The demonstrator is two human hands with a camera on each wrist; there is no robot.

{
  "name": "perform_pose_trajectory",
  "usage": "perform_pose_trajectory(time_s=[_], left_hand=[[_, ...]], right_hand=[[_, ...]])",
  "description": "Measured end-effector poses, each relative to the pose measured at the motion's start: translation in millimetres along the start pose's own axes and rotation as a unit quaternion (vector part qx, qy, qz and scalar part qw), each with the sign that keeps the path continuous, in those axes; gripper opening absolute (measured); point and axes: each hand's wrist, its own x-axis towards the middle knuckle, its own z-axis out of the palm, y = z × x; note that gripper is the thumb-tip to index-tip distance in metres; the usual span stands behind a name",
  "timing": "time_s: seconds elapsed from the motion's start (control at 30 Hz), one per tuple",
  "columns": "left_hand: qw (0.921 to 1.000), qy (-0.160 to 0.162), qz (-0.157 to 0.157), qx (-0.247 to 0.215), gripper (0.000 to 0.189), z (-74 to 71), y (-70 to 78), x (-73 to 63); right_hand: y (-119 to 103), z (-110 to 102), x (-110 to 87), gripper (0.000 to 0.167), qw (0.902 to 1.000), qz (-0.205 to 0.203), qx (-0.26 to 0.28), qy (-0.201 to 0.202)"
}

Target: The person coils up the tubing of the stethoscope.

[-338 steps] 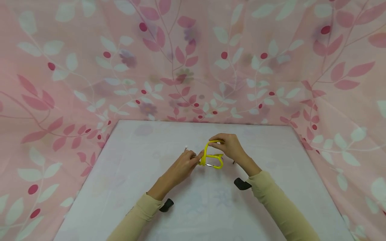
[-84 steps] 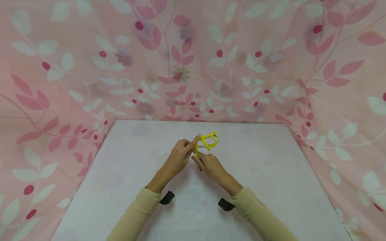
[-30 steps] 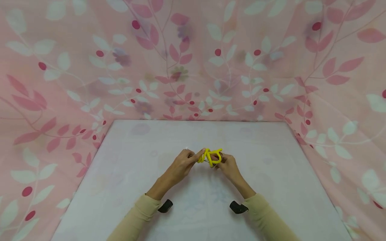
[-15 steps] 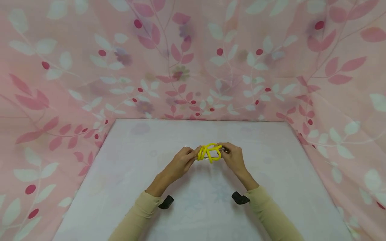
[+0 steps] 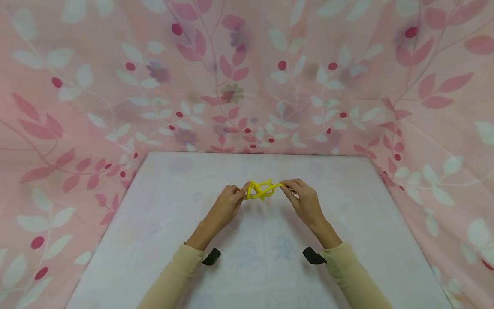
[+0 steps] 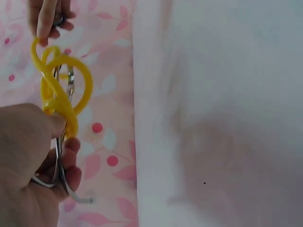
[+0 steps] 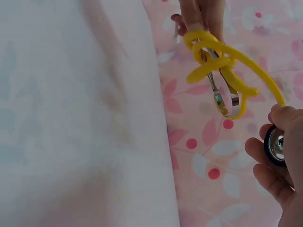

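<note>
- a white, rectangular, flat worktop (image 5: 247,274), faintly patterned with bluish floral motifs (image 5: 284,246);
- a pale pink printed fabric backdrop (image 5: 262,86), rising beyond the worktop's far edge and along its left and right sides;
- on this backdrop, deep-pink pointed leaves (image 5: 455,82), whitish pointed leaves (image 5: 61,57), round crimson berries (image 5: 176,29) and a few blurred, purplish, many-petalled flowers (image 5: 158,71)

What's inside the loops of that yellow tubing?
Shiny metal tubes run through the looped yellow tubing. Where the left hand grips them, it covers part, so what lies beneath can't be seen.
</note>
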Motion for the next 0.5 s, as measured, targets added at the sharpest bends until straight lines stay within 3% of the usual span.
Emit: perform_pose_trajectory(time_s=[0.07,0.13,0.27,0.33,0.5], left_hand=[[0.9989,0.025,-0.040,0.004,0.044,-0.2,-6.9,2.0],[0.9959,0.044,-0.078,-0.006,0.042,-0.8,-13.3,4.3],[0.9917,0.041,-0.095,-0.076,0.044,-2.7,-17.7,8.4],[0.9897,0.023,-0.081,-0.115,0.048,-2.8,-15.8,9.6],[0.9842,0.000,-0.056,-0.168,0.049,2.5,-8.7,10.4]], right_hand=[[-3.0,-0.6,-6.3,0.019,0.9982,-0.004,0.024,-0.055],[-5.9,0.3,-13.4,0.021,0.9884,0.002,0.070,-0.135],[-7.8,8.9,-27.6,0.037,0.9438,0.049,0.128,-0.301],[-7.4,16.0,-32.6,0.039,0.9317,0.067,0.122,-0.336],[-8.9,33.7,-35.0,0.019,0.9320,0.116,0.111,-0.325]])
